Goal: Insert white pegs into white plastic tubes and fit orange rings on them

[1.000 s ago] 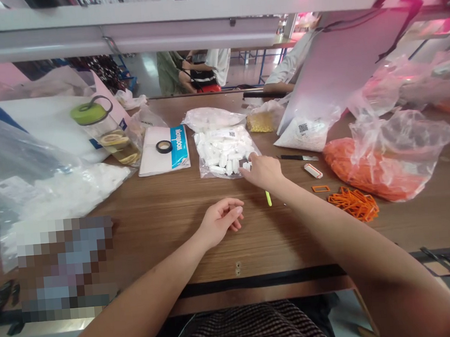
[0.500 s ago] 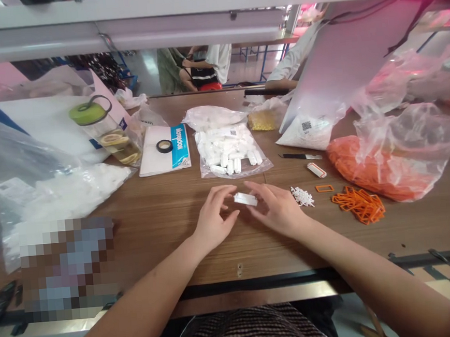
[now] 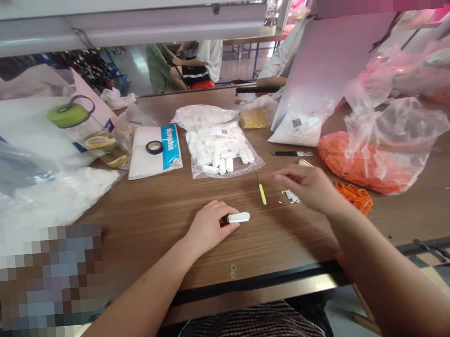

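Observation:
My left hand (image 3: 209,224) is closed on the left end of a white connector housing (image 3: 239,218) with rows of small holes in its face. My right hand (image 3: 306,185) is raised off the table, its fingers loosely bent and pointing left; I see nothing in them. Partly hidden behind it are a heap of small white pieces (image 3: 291,197), a white block with an orange rim (image 3: 305,163) and thin orange frames (image 3: 355,197). Between the hands lies a pick tool with a yellow-green handle (image 3: 262,194).
A plastic bag of white housings (image 3: 223,148) lies ahead, with a notebook (image 3: 139,162) and tape roll (image 3: 155,147) to its left. A bottle (image 3: 93,134) leans at the left. A knife (image 3: 292,154) and a bag of orange frames (image 3: 365,162) are at the right.
My right hand has left the white housing and moved right and up, uncovering the yellow-green tool. My left hand now holds the housing alone, with its holed face turned into view.

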A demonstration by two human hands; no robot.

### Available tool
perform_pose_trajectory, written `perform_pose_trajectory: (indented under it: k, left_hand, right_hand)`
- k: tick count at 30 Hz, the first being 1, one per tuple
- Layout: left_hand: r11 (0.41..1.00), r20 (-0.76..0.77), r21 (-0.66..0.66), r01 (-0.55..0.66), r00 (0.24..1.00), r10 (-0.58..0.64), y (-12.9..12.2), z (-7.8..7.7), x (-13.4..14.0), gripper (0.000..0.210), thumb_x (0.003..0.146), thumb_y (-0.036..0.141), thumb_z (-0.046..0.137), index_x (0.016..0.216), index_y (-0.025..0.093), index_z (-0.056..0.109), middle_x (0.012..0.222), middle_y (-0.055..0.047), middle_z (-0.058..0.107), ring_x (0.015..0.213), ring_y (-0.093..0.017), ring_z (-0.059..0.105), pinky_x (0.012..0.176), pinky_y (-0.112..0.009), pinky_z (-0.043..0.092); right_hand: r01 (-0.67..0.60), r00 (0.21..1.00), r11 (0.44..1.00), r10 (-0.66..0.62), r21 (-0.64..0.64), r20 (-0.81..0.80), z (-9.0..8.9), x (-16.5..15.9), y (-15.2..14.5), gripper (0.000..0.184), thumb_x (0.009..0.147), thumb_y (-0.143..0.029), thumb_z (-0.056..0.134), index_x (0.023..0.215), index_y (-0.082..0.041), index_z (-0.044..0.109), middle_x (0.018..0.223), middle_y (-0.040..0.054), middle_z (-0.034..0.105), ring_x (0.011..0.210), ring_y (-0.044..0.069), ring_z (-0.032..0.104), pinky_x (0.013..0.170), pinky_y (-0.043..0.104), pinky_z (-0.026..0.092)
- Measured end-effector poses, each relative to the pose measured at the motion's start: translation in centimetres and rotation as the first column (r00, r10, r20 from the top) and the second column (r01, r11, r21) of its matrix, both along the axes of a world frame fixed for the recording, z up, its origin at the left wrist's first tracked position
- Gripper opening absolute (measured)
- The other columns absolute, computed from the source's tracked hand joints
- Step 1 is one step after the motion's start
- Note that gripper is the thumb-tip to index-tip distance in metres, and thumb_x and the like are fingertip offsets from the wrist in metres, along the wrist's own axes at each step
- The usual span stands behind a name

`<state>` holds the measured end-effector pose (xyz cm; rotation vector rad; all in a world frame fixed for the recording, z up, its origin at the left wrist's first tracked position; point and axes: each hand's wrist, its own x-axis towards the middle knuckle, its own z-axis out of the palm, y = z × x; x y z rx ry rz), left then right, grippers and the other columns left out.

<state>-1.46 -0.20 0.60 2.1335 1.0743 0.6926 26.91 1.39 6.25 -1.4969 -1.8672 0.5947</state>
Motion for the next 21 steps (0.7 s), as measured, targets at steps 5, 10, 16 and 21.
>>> perform_pose_trajectory:
  k: [5,10,16,21]
  left_hand:
    - [0.999,-0.080,-0.034,-0.026,0.996,0.023,-0.6,0.5,0.4,0.015,0.084,0.023,0.067,0.098,0.027,0.069,0.093,0.000,0.066,0.083,-0.019,0.060,0.075,-0.033,0.045]
    - [0.997,-0.170,-0.026,-0.072,0.983,0.066,-1.0,0.9,0.7,0.012,0.085,0.021,0.063,0.096,0.026,0.066,0.095,0.001,0.064,0.075,-0.015,0.058,0.070,-0.030,0.045]
    - [0.997,-0.202,-0.014,-0.073,0.977,0.069,-0.9,0.7,0.8,0.011,0.085,0.023,0.064,0.096,0.026,0.065,0.093,0.002,0.062,0.072,-0.014,0.057,0.068,-0.029,0.044]
    - [0.998,-0.195,0.005,-0.069,0.978,0.069,-0.9,0.2,0.6,0.013,0.084,0.023,0.066,0.097,0.026,0.065,0.091,0.002,0.062,0.073,-0.014,0.057,0.070,-0.030,0.044]
  right_hand:
    - [0.350,0.899,0.926,-0.288,-0.145,0.329,0.6,9.3,-1.0,0.027,0.079,-0.046,0.065,0.080,-0.022,0.075,0.067,0.0038,0.069,0.064,0.022,0.063,0.058,0.032,0.045]
    - [0.544,0.746,0.828,-0.401,-0.139,0.533,-1.5,15.2,-3.5,0.022,0.076,-0.041,0.067,0.076,-0.020,0.076,0.069,0.0076,0.072,0.064,0.025,0.063,0.059,0.035,0.043]
    - [0.340,0.900,0.932,-0.285,-0.122,0.330,-3.5,12.2,-3.5,0.027,0.081,-0.045,0.065,0.090,-0.023,0.078,0.089,0.0046,0.076,0.079,0.023,0.068,0.073,0.033,0.050]
    - [0.086,0.953,0.994,-0.065,-0.061,0.295,-5.0,7.8,-1.2,0.025,0.087,-0.038,0.059,0.099,-0.025,0.077,0.097,0.0046,0.075,0.082,0.021,0.067,0.074,0.032,0.050]
